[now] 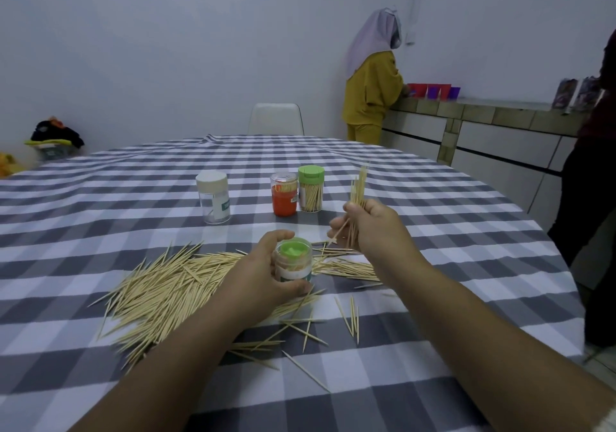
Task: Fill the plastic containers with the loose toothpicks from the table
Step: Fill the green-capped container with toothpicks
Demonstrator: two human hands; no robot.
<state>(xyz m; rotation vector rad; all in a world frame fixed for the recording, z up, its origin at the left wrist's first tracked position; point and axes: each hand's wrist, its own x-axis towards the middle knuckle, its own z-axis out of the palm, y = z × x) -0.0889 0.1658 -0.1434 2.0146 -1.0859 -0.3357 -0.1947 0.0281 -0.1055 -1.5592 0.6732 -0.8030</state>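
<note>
A large pile of loose toothpicks (166, 285) lies on the checked tablecloth (433, 265), with several strays near the front. My left hand (263, 275) grips a small clear container with a green lid (293, 260), standing among the toothpicks. My right hand (370, 225) holds a bundle of toothpicks (358, 188) upright, just right of and above that container. Farther back stand a clear container with a white lid (214, 196), an orange one (284, 194) and a green-lidded one full of toothpicks (310, 188).
A white chair (276, 119) stands at the table's far edge. A person in yellow (371, 95) stands at a tiled counter (483, 121) with red and purple cups (433, 91). Another person (596, 181) stands at the right.
</note>
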